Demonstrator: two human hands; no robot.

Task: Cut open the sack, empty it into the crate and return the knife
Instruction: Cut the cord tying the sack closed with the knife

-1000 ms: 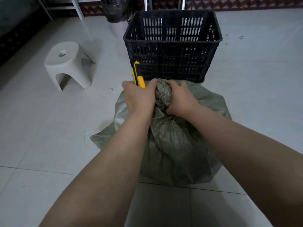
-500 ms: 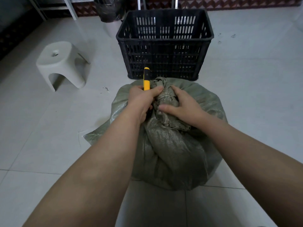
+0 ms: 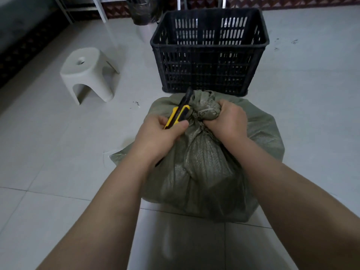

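A full grey-green woven sack (image 3: pixel 206 168) stands on the tiled floor in front of me, its neck bunched and tied with a thin cord. My right hand (image 3: pixel 226 121) is closed around the gathered neck. My left hand (image 3: pixel 157 137) grips a yellow and black utility knife (image 3: pixel 180 111), whose tip points up and away, lying against the left side of the tied neck. Just beyond the sack stands a black slotted plastic crate (image 3: pixel 209 49), and what I can see of its inside is bare.
A low white plastic stool (image 3: pixel 87 73) sits on the floor to the left. A dark bin with a bag liner (image 3: pixel 143 10) and white metal legs (image 3: pixel 99 9) stand at the back. Small bits of debris (image 3: pixel 136 104) lie between stool and sack.
My left hand has drawn back from the neck and tilted the knife so it leans against the knot. My right hand has shifted to grip the neck from the right.
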